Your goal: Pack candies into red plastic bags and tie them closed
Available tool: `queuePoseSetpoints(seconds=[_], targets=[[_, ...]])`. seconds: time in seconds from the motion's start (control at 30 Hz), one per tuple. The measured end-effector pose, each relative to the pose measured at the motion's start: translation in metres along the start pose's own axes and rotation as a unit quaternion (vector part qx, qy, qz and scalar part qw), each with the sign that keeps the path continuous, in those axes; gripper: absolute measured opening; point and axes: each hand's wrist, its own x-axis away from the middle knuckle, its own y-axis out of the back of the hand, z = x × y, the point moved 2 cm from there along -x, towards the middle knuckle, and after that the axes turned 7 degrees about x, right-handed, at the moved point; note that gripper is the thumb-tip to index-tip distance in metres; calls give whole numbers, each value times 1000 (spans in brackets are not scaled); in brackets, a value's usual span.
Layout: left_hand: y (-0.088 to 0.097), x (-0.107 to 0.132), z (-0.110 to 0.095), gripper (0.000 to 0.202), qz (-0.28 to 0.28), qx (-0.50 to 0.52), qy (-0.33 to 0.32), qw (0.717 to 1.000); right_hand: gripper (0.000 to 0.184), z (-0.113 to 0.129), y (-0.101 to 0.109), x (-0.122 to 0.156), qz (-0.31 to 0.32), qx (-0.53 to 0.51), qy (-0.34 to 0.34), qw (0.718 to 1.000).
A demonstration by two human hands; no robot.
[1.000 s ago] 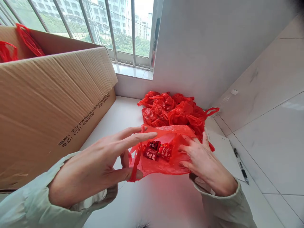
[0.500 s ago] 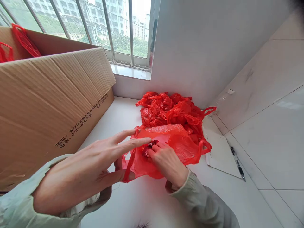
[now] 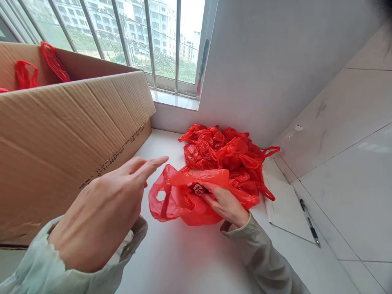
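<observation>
A thin red plastic bag (image 3: 196, 214) lies on the white table with its mouth open towards me. My right hand (image 3: 226, 204) reaches into that mouth, fingers closed on a small dark packet (image 3: 198, 188) with white lettering. Part of the packet is hidden by the fingers and the bag film. To the left of the bag, my left hand (image 3: 104, 208) hovers apart from the handle loop, holding nothing. Its index finger is stretched out; the thumb is hidden behind the hand.
A heap of crumpled red bags (image 3: 223, 147) lies behind, against the wall. On the left stands a large open cardboard box (image 3: 76, 130) with red bags (image 3: 55, 63) inside. A notebook (image 3: 288, 204) and a pen (image 3: 310, 224) lie at the right, by the tiled wall.
My left hand has let go of the bag's handle and drawn back to the left. The bag's left side has sagged, while my right hand stays inside with the packet.
</observation>
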Motion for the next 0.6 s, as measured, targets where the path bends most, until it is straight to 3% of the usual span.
queuePoseSetpoints(seconds=[0.07,0.13,0.17,0.23,0.3,0.4,0.47,0.6], targets=[[0,1,-19,36,-82,-43,-1,996,25,-2,7,0,-17,-14,-24,999],[-12,0,-40,26,-130,14,-82,988,22,-2,11,0,-12,-39,-21,999],[-22,-2,-48,22,-120,69,-134,981,21,-2,13,1,0,-58,-12,998],[-45,-9,-57,19,-38,147,-197,969,19,-1,16,3,28,-93,-4,995],[-65,-18,-54,20,69,125,-157,977,16,-1,21,5,39,-113,-20,993],[-80,-28,-35,10,182,-3,-7,983,11,-2,32,10,39,-133,-47,989],[-81,-31,-21,13,210,-38,46,976,14,-1,38,13,57,-149,-39,986],[-83,-32,-8,41,196,71,15,978,18,1,46,16,66,-154,-20,986]])
